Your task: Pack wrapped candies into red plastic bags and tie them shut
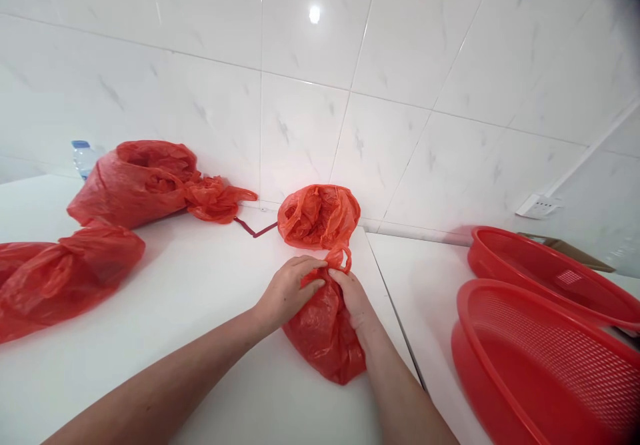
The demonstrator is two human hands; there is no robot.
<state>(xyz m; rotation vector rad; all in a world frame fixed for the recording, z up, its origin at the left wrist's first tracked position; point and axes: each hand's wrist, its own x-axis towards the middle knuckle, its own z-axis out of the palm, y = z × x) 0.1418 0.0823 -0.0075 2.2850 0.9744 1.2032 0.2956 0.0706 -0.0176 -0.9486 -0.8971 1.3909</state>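
A filled red plastic bag (327, 338) lies on the white table, its gathered neck and handle loop pointing toward the wall. My left hand (290, 290) pinches the bag's neck from the left. From the right, my right hand (350, 293) grips the same neck, thumb and fingers close to the left fingertips. What the bag contains is hidden by the plastic. Just behind it, against the wall, sits another red plastic bag (319, 217), crumpled with its mouth open.
At the left stand a large red bag (135, 188) and a tied red bag (75, 271), with a water bottle (83, 158) behind. Two red baskets, a near one (530, 365) and a far one (540, 265), stand right of the table seam. A power socket (539, 206) is on the wall.
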